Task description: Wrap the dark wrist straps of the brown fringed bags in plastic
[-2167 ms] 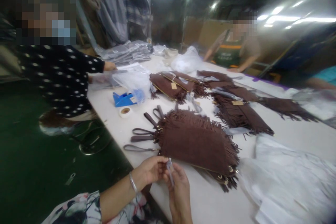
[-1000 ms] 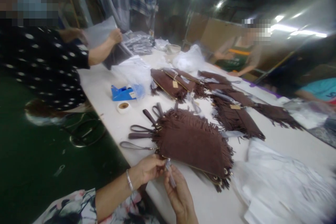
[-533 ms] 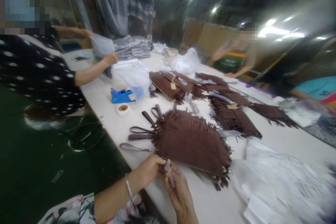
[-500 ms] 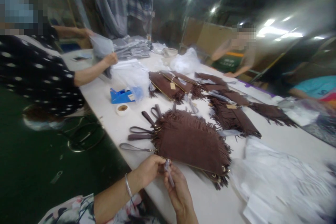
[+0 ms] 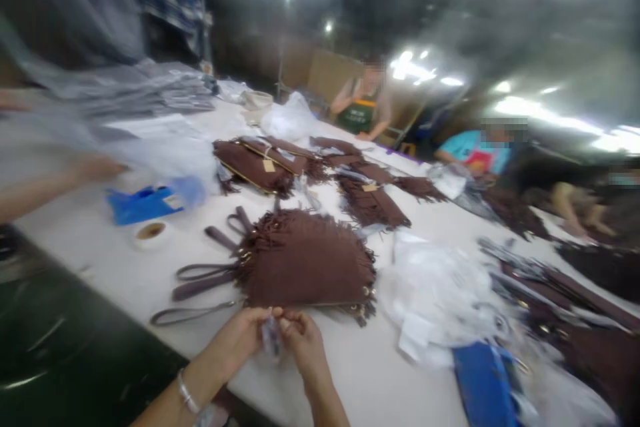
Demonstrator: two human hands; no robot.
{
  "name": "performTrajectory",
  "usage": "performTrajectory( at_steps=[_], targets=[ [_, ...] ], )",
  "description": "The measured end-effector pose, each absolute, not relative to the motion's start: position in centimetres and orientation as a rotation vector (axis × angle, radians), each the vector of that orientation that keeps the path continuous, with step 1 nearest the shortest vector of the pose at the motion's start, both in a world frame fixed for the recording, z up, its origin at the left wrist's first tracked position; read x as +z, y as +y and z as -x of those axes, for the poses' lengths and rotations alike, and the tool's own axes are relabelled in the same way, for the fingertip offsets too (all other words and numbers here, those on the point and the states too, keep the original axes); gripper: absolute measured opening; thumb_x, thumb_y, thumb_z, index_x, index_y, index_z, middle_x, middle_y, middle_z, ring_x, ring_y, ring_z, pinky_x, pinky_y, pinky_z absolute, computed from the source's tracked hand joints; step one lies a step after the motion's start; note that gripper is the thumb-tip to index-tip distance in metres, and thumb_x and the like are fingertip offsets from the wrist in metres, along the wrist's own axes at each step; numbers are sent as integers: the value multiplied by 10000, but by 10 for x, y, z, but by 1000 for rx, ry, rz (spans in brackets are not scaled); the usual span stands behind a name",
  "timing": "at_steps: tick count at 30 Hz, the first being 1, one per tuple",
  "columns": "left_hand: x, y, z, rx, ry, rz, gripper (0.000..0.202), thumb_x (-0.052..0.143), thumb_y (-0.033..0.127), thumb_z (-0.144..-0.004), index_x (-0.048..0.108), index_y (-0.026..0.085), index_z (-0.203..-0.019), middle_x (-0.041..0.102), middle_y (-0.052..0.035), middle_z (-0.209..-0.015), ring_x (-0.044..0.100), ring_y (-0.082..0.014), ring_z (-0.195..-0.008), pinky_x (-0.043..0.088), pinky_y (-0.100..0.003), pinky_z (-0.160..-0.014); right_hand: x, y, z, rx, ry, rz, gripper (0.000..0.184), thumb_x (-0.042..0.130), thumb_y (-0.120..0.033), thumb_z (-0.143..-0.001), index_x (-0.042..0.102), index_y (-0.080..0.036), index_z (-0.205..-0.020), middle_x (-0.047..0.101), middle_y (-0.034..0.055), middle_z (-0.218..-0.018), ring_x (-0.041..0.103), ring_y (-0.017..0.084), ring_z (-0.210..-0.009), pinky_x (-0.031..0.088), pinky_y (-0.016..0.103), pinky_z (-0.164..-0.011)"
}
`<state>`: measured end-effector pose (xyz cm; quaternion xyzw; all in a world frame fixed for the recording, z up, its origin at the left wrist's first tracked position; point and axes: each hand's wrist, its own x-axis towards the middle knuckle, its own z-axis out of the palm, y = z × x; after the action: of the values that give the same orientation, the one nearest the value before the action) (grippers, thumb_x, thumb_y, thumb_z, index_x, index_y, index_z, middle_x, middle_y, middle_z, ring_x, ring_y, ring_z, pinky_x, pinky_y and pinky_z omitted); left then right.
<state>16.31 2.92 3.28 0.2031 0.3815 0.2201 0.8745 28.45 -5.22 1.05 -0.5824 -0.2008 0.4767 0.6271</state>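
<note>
Over the table's near edge, my left hand [image 5: 245, 338] and my right hand [image 5: 303, 341] meet with fingers pinched. Between them hangs a small greyish, see-through strip [image 5: 271, 340], perhaps plastic; blur hides its exact kind. Both hands are closed on it. Just beyond my fingertips lies a stack of brown fringed pouches [image 5: 305, 260], with gold zips and rings along the near side. Several brown wrist straps [image 5: 200, 312] stick out from the stack's left side.
On the left are a blue tape dispenser [image 5: 143, 205], a tape roll [image 5: 151, 233] and a co-worker's blurred arm [image 5: 60, 187]. More tagged pouches [image 5: 255, 163] lie behind. White plastic bags [image 5: 435, 287] and a blue object [image 5: 484, 383] are on the right. Other people work along the table.
The view has swung right, bringing more of the right side into sight. The co-worker at left is mostly out of frame. My hands still hold the strip, now with fingertips closer together.
</note>
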Motion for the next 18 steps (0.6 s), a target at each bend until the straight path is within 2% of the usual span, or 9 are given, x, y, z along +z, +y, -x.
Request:
performTrajectory(
  at_steps=[3,7,11,14,16,18],
  targets=[
    [38,36,-168,438,835,-434,117,625,96,-734,719,75,-800,726,-133,-843,681,-239,-784,540,-317,-708,15,-47,-303,912,-358,1441,448,711,-593,-695,586,-167,-756,665,11,-645,592,122,-549,453,212,-503],
    [50,51,-185,454,873,-495,134,581,48,-777,707,69,-819,734,-148,-927,703,-252,-855,562,-326,-741,20,-27,-316,895,-191,1456,507,631,-680,-700,509,-188,-711,676,28,-655,565,106,-463,446,210,-440],
    [58,61,-198,472,932,-662,128,572,88,-838,688,62,-885,733,-161,-931,712,-254,-855,574,-320,-717,27,-20,-323,862,-293,1495,463,611,-636,-734,536,-181,-694,659,25,-590,548,117,-426,420,216,-425],
    [54,58,-189,376,987,-743,213,635,239,-859,671,73,-988,725,-173,-978,707,-260,-902,579,-326,-741,36,-51,-342,787,-386,1558,380,666,-552,-728,579,-185,-683,632,0,-563,559,130,-481,421,225,-503],
    [48,50,-173,361,1031,-750,295,665,303,-843,656,88,-1043,716,-175,-1027,700,-261,-937,576,-345,-800,39,-89,-365,630,-449,1707,329,647,-516,-772,595,-200,-695,621,-10,-576,570,139,-541,413,232,-573],
    [46,41,-154,392,1077,-756,325,689,294,-811,646,97,-1065,712,-170,-1055,691,-263,-968,563,-359,-863,36,-136,-393,318,-558,2066,344,549,-531,-851,597,-216,-720,635,5,-610,570,163,-555,394,258,-581]
  ],
)
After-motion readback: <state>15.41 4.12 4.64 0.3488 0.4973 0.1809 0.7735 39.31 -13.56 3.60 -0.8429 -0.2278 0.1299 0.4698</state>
